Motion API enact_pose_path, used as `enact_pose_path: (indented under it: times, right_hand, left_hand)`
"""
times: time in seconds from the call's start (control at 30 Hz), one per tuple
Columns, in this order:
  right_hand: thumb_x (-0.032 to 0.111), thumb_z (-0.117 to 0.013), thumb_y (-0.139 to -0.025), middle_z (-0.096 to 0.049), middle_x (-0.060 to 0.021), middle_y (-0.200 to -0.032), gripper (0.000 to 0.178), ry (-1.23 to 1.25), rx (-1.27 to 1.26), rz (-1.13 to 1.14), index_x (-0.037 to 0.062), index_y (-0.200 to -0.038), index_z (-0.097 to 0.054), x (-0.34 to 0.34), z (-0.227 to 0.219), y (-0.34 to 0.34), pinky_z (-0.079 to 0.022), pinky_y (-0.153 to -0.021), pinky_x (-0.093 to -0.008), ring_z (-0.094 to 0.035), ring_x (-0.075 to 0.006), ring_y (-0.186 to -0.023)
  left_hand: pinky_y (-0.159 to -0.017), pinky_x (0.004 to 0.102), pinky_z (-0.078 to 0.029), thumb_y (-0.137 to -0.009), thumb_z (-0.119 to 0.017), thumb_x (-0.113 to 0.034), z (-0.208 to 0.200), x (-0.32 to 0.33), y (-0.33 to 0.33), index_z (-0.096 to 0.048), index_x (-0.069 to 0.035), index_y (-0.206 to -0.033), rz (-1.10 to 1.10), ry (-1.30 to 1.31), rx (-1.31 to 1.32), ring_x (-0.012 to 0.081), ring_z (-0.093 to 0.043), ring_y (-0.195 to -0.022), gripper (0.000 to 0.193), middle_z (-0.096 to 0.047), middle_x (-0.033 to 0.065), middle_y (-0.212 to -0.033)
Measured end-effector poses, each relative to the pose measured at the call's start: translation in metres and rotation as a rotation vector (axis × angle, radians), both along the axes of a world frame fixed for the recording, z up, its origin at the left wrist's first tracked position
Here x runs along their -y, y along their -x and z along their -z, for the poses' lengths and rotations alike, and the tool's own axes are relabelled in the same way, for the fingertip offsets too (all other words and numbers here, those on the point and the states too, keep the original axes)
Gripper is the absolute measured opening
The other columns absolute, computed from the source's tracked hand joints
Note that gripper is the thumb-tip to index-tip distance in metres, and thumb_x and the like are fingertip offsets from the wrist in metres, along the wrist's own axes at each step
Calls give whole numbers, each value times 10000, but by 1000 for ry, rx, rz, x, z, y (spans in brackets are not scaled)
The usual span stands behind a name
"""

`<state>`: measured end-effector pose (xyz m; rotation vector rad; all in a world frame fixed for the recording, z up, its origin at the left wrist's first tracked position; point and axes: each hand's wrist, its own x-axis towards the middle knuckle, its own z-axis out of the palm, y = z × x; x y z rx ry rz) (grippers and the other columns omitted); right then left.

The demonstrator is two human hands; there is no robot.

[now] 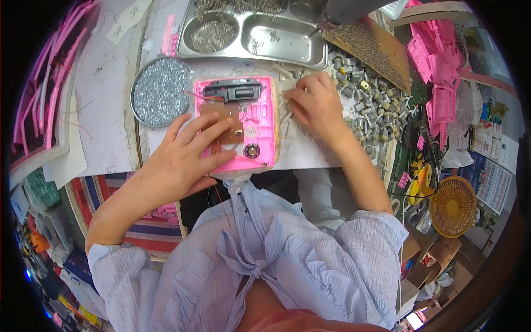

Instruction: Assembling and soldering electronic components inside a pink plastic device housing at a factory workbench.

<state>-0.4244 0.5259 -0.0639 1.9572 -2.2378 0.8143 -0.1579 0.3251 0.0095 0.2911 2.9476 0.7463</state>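
A pink plastic housing (pixel 267 119) lies on the worktable in front of me, its inner side up. Inside it are a black mechanism (pixel 232 91) along the far end, a brown circuit board (pixel 221 109) and a small round black-and-silver part (pixel 252 150). My left hand (pixel 185 155) lies over the housing's left side, fingers spread, fingertips resting on the board. Just right of the housing, my right hand (pixel 319 108) has thumb and fingers drawn together over small white sticks (pixel 286 117). Whatever is between those fingertips is too small to make out.
A round dish of small silver screws (pixel 160 91) stands left of the housing. Behind it sits a metal compartment tray (pixel 251 53) with small metal parts. Small grey motors (pixel 362 105) are heaped at right beside a brown board (pixel 376 52). Pink plastic parts (pixel 440 77) pile up far right.
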Motion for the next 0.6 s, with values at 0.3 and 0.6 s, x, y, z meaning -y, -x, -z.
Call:
enact_pose_path:
  times: [0.3, 0.6]
  right_hand:
    - [-23, -706, -735, -649, -93, -924, 169, 147, 656, 346, 24, -874, -624, -32, -14, 4, -485, -668, -293, -592, -175, -739]
    - [-8, -649, -868, -603, 8, -888, 153, 217, 943, 440, 12, -1018, -628, -63, -11, -1, -442, -650, -209, -522, -62, -715]
  left_hand:
    - [-759, 459, -545, -869, -647, -121, 39, 66, 174, -642, -27, -887, -212, 181, -261, 363, -655, -856, 96, -642, 135, -880]
    - [-796, 470, -576, -855, -623, -111, 53, 67, 222, -694, -29, -900, -16, 505, -90, 360, -698, -926, 117, -683, 135, -970]
